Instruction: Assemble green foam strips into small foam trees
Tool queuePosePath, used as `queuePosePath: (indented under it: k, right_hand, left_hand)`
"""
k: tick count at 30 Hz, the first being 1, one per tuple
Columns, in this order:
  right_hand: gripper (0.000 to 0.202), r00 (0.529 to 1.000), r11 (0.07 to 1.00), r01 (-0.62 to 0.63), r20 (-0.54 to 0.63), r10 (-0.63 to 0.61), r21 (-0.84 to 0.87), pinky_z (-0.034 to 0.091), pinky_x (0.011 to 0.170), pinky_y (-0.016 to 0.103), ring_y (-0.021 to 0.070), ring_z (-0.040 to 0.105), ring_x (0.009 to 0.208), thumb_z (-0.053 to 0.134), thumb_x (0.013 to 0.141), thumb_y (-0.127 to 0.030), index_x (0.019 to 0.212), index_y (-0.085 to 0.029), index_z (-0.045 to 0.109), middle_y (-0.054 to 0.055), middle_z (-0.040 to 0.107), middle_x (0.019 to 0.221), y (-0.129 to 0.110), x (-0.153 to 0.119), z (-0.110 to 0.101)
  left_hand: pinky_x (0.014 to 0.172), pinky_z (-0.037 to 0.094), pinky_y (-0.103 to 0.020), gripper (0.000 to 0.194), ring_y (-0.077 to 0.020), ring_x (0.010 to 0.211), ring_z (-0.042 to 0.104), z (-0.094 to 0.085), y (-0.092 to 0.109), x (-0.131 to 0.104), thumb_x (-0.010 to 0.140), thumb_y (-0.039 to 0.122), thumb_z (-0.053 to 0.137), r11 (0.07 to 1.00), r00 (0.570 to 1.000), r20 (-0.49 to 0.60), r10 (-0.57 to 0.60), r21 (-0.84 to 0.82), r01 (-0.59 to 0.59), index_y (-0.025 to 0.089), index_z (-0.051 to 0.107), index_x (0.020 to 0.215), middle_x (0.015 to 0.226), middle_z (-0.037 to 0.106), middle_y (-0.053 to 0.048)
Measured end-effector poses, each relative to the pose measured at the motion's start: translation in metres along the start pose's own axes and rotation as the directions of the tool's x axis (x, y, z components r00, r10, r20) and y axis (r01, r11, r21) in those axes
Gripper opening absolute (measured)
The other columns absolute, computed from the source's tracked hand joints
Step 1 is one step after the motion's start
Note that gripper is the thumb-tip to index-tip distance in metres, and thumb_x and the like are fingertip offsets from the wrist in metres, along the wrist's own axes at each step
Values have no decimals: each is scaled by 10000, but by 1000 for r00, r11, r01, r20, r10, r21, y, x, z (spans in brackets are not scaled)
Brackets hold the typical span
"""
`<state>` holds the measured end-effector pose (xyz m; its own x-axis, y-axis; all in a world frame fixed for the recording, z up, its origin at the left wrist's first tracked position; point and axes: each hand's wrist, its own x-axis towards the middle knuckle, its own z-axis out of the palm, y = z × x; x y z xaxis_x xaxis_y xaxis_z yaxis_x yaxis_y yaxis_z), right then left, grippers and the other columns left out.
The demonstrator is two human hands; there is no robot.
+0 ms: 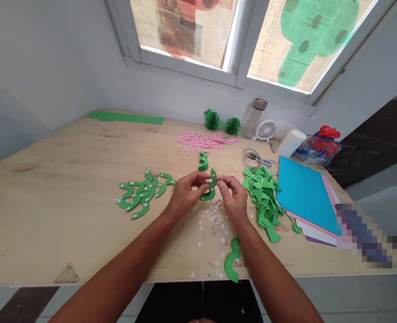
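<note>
Over the middle of the table, my left hand (187,193) pinches a curved green paper cutout (212,178) between thumb and fingers. My right hand (233,197) touches the cutout's right edge with thumb and index finger pressed together; whatever small thing lies between them is hidden. Small white paper bits (215,220) are scattered below the hands. Left of them lies a pile of curved green cutouts with white squares on them (144,192). A little stack of green cutouts (203,160) sits just beyond, and another wavy green cutout (232,264) rests near the front edge by my right forearm.
Green paper scraps (264,197) are heaped on the right, beside coloured sheets (306,193). Farther back are tape rolls (252,158), pink cutouts (205,141), green paper honeycomb shapes (212,120), a glass bottle (253,119), a small fan (266,130) and a green strip (127,118).
</note>
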<state>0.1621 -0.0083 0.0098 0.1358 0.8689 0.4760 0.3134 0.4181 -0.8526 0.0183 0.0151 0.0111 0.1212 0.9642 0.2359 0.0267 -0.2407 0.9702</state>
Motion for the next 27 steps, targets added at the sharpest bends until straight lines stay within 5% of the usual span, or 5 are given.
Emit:
queuePosePath:
  k: [27]
  right_hand:
    - [190,999,999,44,-10,-44,-1,459,728,300,178,589,805,527,841,-249,959,-209,670,48,640,875,0,-1,0]
  left_hand:
    - [692,459,-272,117,-157,669,587,0,3,-3,712,244,638,958,993,4,120,261,-117,201,677,815,738,667,-6]
